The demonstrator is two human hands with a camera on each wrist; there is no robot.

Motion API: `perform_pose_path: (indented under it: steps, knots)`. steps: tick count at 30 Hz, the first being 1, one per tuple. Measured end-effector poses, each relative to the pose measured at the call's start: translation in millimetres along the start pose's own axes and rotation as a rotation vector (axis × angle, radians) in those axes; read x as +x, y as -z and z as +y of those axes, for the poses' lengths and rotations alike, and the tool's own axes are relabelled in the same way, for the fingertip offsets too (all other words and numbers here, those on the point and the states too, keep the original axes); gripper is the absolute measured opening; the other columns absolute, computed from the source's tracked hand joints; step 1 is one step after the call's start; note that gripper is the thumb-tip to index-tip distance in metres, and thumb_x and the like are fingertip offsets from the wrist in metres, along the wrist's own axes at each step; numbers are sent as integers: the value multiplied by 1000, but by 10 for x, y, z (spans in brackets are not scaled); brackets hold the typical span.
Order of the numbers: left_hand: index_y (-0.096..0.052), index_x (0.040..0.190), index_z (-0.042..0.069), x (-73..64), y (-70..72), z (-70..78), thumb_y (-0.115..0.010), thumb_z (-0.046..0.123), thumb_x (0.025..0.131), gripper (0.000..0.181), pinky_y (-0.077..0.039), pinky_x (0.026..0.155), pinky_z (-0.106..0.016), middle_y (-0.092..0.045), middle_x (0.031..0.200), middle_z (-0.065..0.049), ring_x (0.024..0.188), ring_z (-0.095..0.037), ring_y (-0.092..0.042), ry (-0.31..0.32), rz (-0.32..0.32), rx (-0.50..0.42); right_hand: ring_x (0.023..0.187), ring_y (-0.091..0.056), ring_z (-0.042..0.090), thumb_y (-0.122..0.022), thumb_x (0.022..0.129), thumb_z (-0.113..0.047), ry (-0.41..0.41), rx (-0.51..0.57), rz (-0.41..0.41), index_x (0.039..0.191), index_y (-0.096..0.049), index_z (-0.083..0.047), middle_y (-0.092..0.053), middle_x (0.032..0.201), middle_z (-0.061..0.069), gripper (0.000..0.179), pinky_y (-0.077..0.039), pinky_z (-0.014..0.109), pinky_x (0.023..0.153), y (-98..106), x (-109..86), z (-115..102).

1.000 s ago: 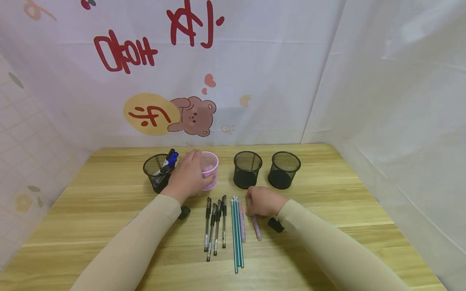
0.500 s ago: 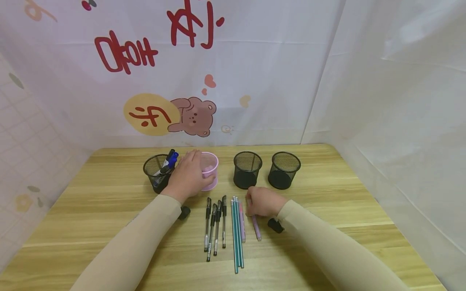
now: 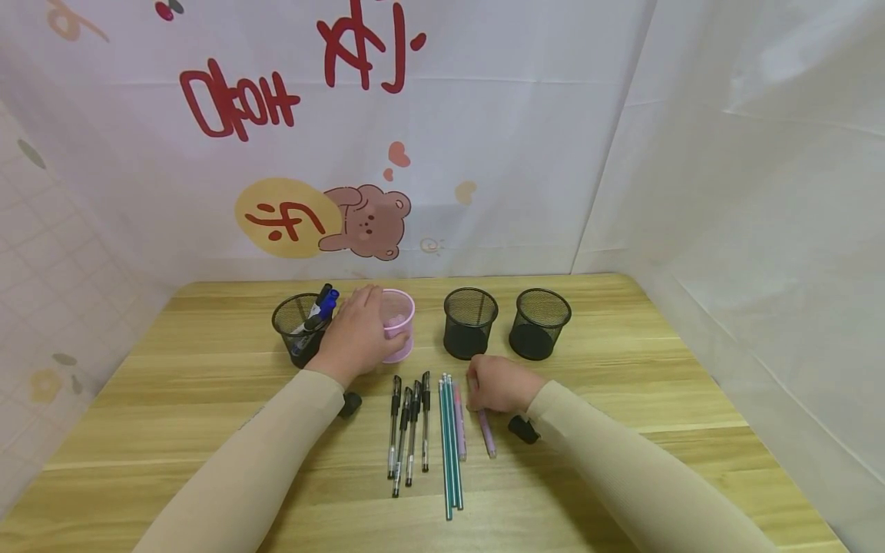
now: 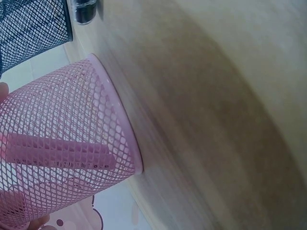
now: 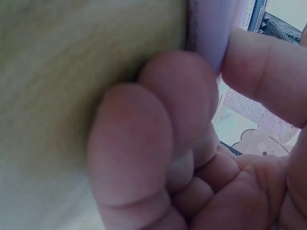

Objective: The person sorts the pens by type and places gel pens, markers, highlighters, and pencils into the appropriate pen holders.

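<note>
My left hand (image 3: 356, 334) grips the pink mesh pen cup (image 3: 401, 342) from its left side, thumb near the front. In the left wrist view, pink-purple pens (image 4: 62, 152) show through the mesh of that upright cup. My right hand (image 3: 505, 384) pinches a light purple pen (image 3: 488, 438) lying on the table; its upper part is hidden by the fingers. In the right wrist view, the thumb and fingers meet around the purple pen (image 5: 211, 28). Another pink-purple pen (image 3: 460, 430) lies just left of that hand, beside several green pencils (image 3: 451, 453).
Several black-capped gel pens (image 3: 408, 434) lie left of the pencils. A black mesh cup (image 3: 293, 322) holding markers stands behind the left wrist. Two more black mesh cups, one central (image 3: 470, 326) and one further right (image 3: 539, 326), stand at the table's back. Behind them hangs a printed curtain (image 3: 484, 153).
</note>
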State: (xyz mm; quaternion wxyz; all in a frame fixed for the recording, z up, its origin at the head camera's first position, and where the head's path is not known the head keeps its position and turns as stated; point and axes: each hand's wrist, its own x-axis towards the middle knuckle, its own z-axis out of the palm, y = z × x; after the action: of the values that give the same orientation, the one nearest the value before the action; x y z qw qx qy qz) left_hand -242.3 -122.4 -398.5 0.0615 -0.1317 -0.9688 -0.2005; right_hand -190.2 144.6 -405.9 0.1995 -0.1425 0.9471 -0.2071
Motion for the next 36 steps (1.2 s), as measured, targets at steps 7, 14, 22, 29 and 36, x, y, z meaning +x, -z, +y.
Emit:
perform_pose_path:
  steps: [7,14,22,29,36]
  knots:
    - [-38,156,0,-1,-6,-11,-76,56,88,96,-27,129,-59,-43,159,-20,149,-38,-41,2,1,-3,69,-60,14,-80,82,-7,9,-21,8,98,-62,-9,-64,78,1,25,-48,26,60,-3,-3,-14]
    - [-37,157,0,0,-7,-13,-76,55,88,97,-25,130,-58,-42,160,-20,150,-38,-39,4,3,-4,67,-61,14,-82,81,-8,-9,-5,8,100,-64,-8,-64,78,2,26,-48,26,60,7,-16,-36]
    - [-37,158,0,0,-3,-4,-76,56,88,98,-25,130,-59,-42,161,-20,151,-39,-39,6,0,-2,61,-61,12,-81,83,-9,4,11,10,103,-64,-8,-65,77,2,26,-49,26,57,12,-14,-7]
    - [-37,158,0,-1,5,-7,-76,56,88,98,-27,129,-59,-42,161,-21,151,-40,-39,3,4,-4,69,-60,15,-80,84,-11,8,-36,41,116,-65,-5,-64,84,3,36,-49,27,60,41,-53,-27]
    - [-37,158,0,5,-3,-10,-76,57,87,98,-32,127,-61,-43,160,-21,149,-40,-41,8,5,-4,72,-59,17,-79,84,-9,-8,43,75,118,-63,-6,-65,88,4,37,-48,28,61,74,-89,-30]
